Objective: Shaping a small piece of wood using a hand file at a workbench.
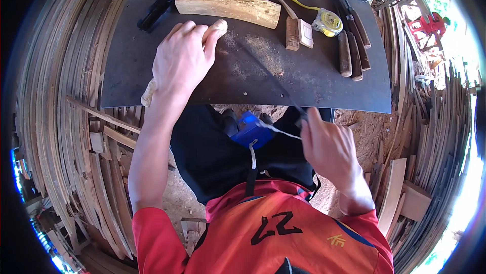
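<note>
My left hand (183, 54) is closed around a pale, rounded piece of wood (216, 29) on the dark tabletop. Its near end pokes out by my wrist, and the middle is hidden under my palm and forearm. My right hand (331, 145), just off the table's near edge, grips a long thin dark tool (268, 71) that looks like a file. The tool slants up and left over the table, its far end close to the held wood; its handle is hidden in my fist. Sawdust (268, 54) is scattered under it.
On the dark table (202, 94) are a curved wood block (228, 7), a black object (156, 12), a small wooden tool (297, 31), a yellow tape measure (328, 22) and several wooden-handled tools (354, 51). Stacked wood strips (76, 97) flank both sides; a blue object (250, 128) sits below the table edge.
</note>
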A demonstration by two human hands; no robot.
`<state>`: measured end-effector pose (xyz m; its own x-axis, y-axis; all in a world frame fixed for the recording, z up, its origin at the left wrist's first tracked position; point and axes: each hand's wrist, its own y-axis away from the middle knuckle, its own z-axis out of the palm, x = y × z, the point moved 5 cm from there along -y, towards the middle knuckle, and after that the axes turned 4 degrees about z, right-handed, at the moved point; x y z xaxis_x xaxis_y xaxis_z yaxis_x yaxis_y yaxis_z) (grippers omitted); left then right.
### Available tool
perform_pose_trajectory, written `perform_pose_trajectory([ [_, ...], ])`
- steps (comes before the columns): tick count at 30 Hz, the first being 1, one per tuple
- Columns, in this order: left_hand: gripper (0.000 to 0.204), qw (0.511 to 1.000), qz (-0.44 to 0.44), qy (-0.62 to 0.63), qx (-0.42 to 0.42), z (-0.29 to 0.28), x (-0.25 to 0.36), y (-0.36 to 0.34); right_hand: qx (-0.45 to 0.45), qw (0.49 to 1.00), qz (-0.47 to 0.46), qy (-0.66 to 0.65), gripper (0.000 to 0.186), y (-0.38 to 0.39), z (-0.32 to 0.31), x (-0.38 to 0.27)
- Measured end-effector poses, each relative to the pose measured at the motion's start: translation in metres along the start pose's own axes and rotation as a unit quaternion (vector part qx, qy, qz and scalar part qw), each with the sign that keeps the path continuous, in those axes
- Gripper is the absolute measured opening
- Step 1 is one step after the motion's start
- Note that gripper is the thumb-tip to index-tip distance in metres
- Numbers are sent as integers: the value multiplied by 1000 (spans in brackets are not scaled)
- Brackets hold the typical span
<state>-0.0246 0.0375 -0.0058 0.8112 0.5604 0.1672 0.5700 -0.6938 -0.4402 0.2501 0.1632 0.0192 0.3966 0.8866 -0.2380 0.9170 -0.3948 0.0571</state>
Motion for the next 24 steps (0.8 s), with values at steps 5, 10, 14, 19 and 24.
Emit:
perform_pose_trajectory([
  [5,27,1000,11,11,-4,0,2,-1,76,996,16,-50,15,9,-16,14],
  [10,25,996,78,49,-3,-7,10,3,111,990,-32,-83,16,-34,2,1],
  [14,20,997,41,60,-32,-6,7,1,107,989,-41,-89,17,-58,17,-18],
  [19,20,996,57,56,-24,-5,7,3,73,994,-21,-82,17,-71,25,-30],
  [24,20,996,61,60,-20,-5,8,3,95,994,-46,-38,17,-71,24,-36],
])
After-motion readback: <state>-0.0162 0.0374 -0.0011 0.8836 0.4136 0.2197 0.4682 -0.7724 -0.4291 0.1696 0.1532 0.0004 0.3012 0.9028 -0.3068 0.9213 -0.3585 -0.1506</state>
